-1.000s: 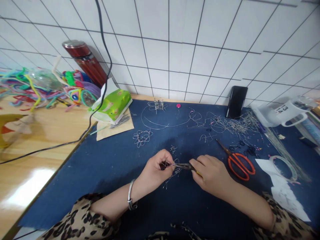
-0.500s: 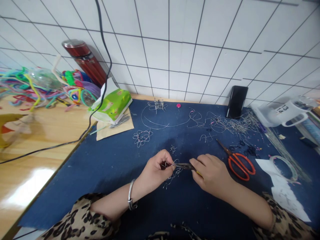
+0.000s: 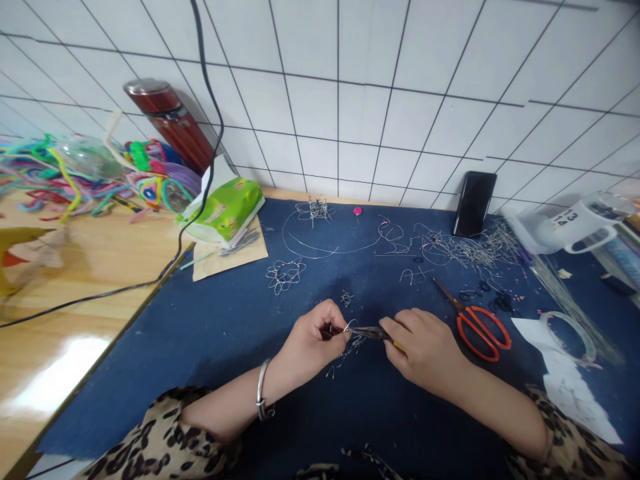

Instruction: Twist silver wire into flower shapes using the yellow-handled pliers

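Between thumb and fingers, my left hand point(image 3: 320, 337) pinches a thin silvery wire point(image 3: 350, 325), part of which is hidden by the fingers. My right hand point(image 3: 423, 343) is wrapped round the yellow handle of a pair of pliers point(image 3: 369, 332). The pliers' jaws point left and meet the wire at my left fingertips. Under the hands lie several bent wire pieces point(image 3: 345, 357). A small twisted wire shape point(image 3: 347, 298) rests just beyond them. Farther left on the blue mat point(image 3: 235, 333) is a flower-shaped wire loop point(image 3: 286, 275) with small pink beads.
Orange-handled scissors point(image 3: 483, 331) lie right of my right hand. Tangled wire point(image 3: 460, 247) spreads near a black phone point(image 3: 474, 203) leaning on the wall. A white mug point(image 3: 575, 227) stands far right. A green tissue pack point(image 3: 225, 210) and a red flask point(image 3: 173, 123) are at left.
The wire at my left fingertips shows a slightly different curve beside the pliers' tips. Both hands keep nearly the same place.
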A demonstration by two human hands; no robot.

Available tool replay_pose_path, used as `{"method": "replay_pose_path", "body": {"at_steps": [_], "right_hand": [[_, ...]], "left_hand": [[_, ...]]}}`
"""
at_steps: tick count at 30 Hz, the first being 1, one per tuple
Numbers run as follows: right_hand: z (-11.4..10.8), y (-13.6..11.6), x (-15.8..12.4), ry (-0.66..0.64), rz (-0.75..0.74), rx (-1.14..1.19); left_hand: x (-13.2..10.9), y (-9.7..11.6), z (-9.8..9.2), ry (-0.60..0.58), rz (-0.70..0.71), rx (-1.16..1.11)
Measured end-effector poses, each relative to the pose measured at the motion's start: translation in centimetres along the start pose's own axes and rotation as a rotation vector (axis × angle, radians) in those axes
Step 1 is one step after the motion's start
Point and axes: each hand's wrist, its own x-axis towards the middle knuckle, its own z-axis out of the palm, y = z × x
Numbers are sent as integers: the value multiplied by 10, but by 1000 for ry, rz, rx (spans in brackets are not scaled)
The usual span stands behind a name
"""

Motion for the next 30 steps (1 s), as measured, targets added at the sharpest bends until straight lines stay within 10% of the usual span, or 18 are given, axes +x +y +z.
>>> {"method": "replay_pose_path", "body": {"at_steps": [30], "right_hand": [[1, -1, 0, 3, -18, -25]], "left_hand": [[-2, -2, 1, 39, 31, 65]]}}
